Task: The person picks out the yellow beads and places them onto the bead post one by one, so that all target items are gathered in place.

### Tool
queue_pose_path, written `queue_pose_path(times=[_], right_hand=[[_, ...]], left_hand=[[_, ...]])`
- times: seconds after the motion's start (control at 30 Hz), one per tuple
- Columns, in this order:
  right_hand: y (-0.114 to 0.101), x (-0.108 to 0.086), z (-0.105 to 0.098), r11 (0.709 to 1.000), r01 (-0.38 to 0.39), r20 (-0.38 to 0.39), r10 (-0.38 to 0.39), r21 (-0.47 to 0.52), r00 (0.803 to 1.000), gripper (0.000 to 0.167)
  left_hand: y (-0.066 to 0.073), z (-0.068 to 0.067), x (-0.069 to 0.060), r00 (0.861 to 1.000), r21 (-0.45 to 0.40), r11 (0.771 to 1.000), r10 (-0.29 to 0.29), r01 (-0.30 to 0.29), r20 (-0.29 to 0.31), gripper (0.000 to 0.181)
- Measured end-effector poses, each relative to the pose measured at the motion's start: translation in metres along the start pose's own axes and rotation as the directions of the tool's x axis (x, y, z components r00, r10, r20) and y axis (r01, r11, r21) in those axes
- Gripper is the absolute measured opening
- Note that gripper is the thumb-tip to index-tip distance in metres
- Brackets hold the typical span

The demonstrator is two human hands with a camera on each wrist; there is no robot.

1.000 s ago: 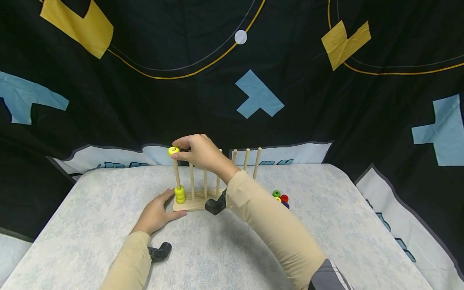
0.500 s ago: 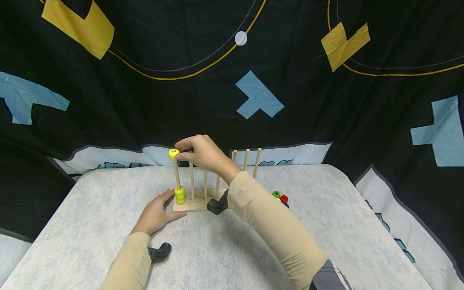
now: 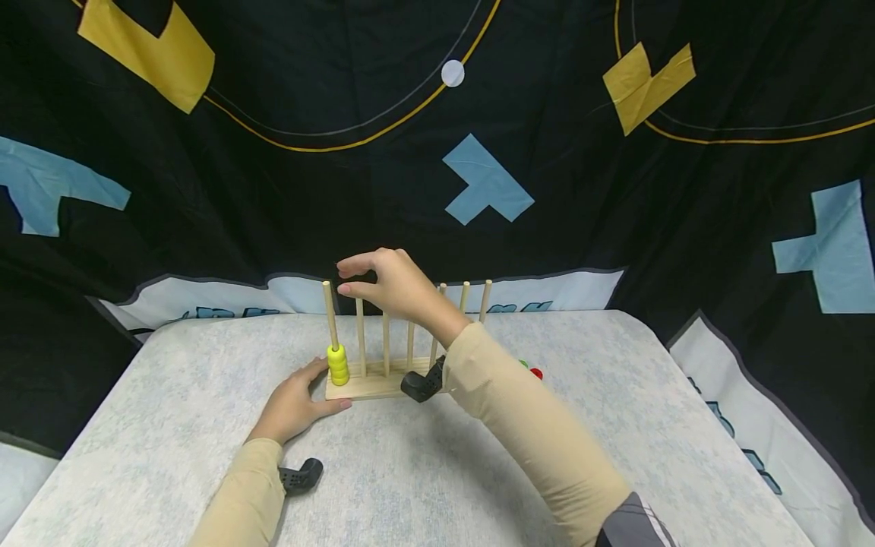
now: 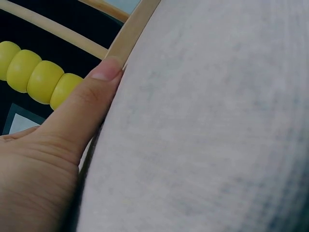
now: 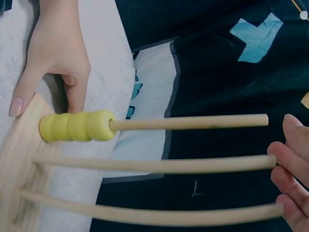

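A wooden peg stand [image 3: 383, 387] with a row of upright pegs sits on the table. Yellow beads [image 3: 338, 365] are stacked at the bottom of its leftmost peg [image 3: 330, 313]; in the right wrist view the bead stack [image 5: 77, 126] touches the base. My left hand [image 3: 290, 406] grips the base's left end, its thumb [image 4: 89, 99] along the front edge in the left wrist view. Above the pegs, just right of the leftmost peg's top, my right hand [image 3: 393, 285] holds nothing, its thumb and fingers apart and loosely bent.
A red bead [image 3: 536, 373] and part of a green bead [image 3: 524, 363] show on the table right of the stand, beyond my right sleeve [image 3: 526, 425], which covers other parts of that area. A dark patterned cloth [image 3: 383, 205] hangs behind the table.
The yellow bead at the top of the leftmost peg has left my right hand's fingers and now tops the stack below. My right hand has shifted slightly right; the left hand stays put.
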State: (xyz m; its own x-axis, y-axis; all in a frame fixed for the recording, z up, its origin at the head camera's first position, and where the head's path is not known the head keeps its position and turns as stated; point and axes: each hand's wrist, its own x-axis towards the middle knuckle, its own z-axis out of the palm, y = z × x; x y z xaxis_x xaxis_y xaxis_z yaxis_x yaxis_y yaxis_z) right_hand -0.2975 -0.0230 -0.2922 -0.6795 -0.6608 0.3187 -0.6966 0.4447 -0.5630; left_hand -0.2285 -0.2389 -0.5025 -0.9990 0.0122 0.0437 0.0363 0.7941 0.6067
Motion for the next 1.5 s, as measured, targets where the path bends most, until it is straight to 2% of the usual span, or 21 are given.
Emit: queue_pose_path(times=[0.2, 0.4, 0.53, 0.67, 0.83, 0.97, 1.23, 1.5], right_hand=[[0.008, -0.015, -0.011, 0.998, 0.005, -0.071, -0.001, 0.068, 0.997, 0.038], [0.01, -0.039, -0.025, 0.997, 0.051, -0.148, -0.042, 0.058, 0.988, 0.037], [0.015, -0.065, -0.03, 0.995, 0.059, -0.188, -0.042, 0.082, 0.981, 0.037], [0.029, -0.101, -0.032, 0.996, 0.043, -0.22, -0.024, 0.081, 0.975, 0.038], [0.049, -0.147, -0.033, 0.998, -0.058, -0.222, 0.063, 0.028, 0.973, 0.038], [0.065, -0.175, -0.034, 0.991, -0.134, -0.236, 0.13, -0.001, 0.963, 0.039], [0.101, -0.218, -0.03, 0.954, -0.301, -0.241, 0.292, -0.002, 0.925, 0.04], [0.14, -0.25, -0.01, 0.919, -0.388, -0.223, 0.364, -0.074, 0.904, 0.039]], left_hand=[[-0.001, 0.002, 0.0, 1.0, -0.005, 1.0, -0.007, 0.007, 0.007, 0.107], [-0.001, 0.003, -0.001, 1.0, -0.003, 1.0, -0.019, 0.019, 0.006, 0.107], [-0.002, 0.003, -0.003, 1.0, 0.005, 1.0, -0.023, 0.023, 0.005, 0.108], [-0.002, 0.003, -0.002, 1.0, 0.004, 1.0, -0.016, 0.016, 0.004, 0.108], [0.0, 0.001, -0.002, 1.0, 0.001, 1.0, -0.014, 0.014, 0.005, 0.107], [0.001, 0.0, -0.004, 1.0, 0.008, 1.0, -0.017, 0.017, 0.004, 0.108], [0.001, 0.0, -0.005, 1.0, 0.011, 1.0, -0.006, 0.006, -0.003, 0.107], [0.002, 0.0, -0.004, 1.0, 0.012, 1.0, 0.016, -0.016, -0.01, 0.103]])
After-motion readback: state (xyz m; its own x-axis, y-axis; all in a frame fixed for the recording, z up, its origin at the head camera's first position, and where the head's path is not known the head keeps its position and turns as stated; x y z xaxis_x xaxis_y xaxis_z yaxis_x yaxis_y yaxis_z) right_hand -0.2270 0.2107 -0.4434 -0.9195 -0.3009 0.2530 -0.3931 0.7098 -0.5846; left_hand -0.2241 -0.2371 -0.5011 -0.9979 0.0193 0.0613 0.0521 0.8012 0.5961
